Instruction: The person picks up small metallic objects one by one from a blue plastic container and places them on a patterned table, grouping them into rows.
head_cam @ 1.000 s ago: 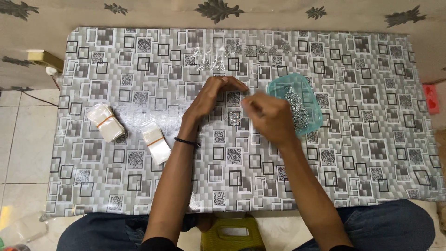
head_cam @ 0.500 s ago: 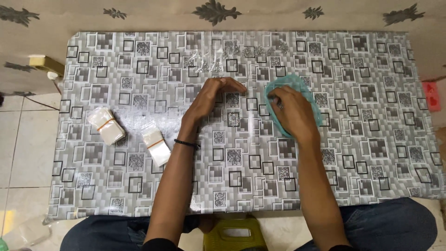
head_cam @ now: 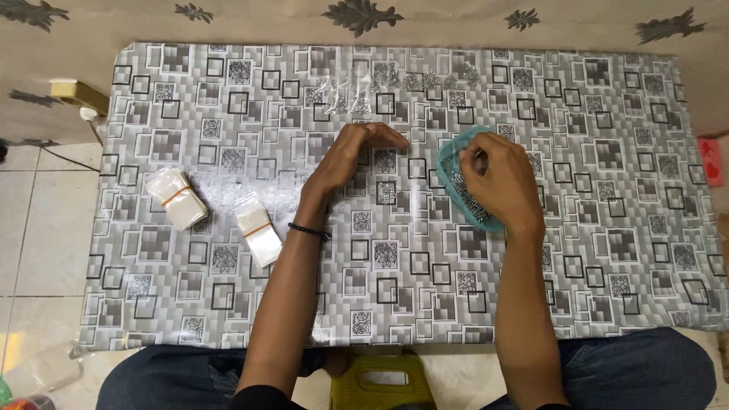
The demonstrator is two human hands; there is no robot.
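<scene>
Far left, on the grey patterned table [head_cam: 623, 250]: two bundles of small clear bags, each banded, one [head_cam: 176, 197] nearer the edge, the other [head_cam: 258, 229] just right of it, both lying as they did a second ago. Further back, near the far edge, a loose clear bag [head_cam: 342, 97] and a scatter of small shiny pieces [head_cam: 425, 80], likewise unmoved.

Left of centre, left hand [head_cam: 353, 156], resting on the table with fingers arched forward and curled, half open; whether anything thin sits under the fingertips cannot be told. Black band on the wrist. Same pose and spot as in both earlier frames.

Right of centre, teal tray [head_cam: 449, 176], filled with small metallic pieces, lying on the table just beside the left fingertips. Right hand [head_cam: 501, 182] now down over the tray, covering most of it, fingers bunched and dipping in among the pieces; grasp on any piece not discernible. A second ago held beside the tray, near the left hand; since then shifted rightward over it.

Bottom centre, below the table edge: a yellow-green stool [head_cam: 383, 380] between the knees.
</scene>
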